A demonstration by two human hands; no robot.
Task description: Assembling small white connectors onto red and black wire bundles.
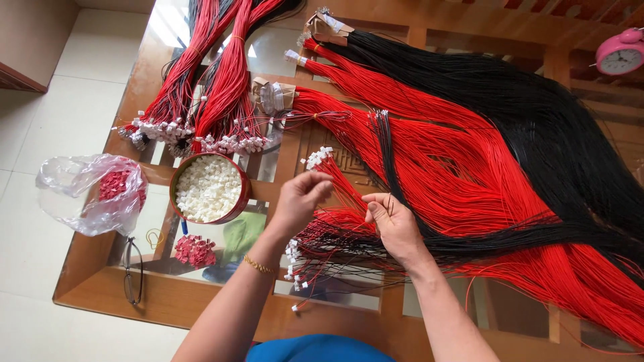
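Both hands are working at the near middle of the glass-topped bench (87, 268), over a fan of red and black wires. The left hand (298, 200) is pinching its fingertips together on a thin red wire (339, 179); whether a white connector sits inside that grip cannot be told. The right hand (394, 224) is closing thumb and forefinger on the strands just beside it, steadying the wire bundle (469, 181) that is spreading away to the right.

A red round tin of white connectors (208, 188) is standing just left of the left hand. Finished wires with white ends (295, 258) are lying below both hands, and more tied bunches (221, 87) are resting at the far left. A clear bag of red pieces (100, 191), a pair of glasses (132, 271) and a pink clock (620, 52) are lying well apart from the work.

Judgement: the step in hand appears to be fitting a wire end into a connector. The next move is calling for a fine, steady pinch and one strand kept separate from its neighbours.
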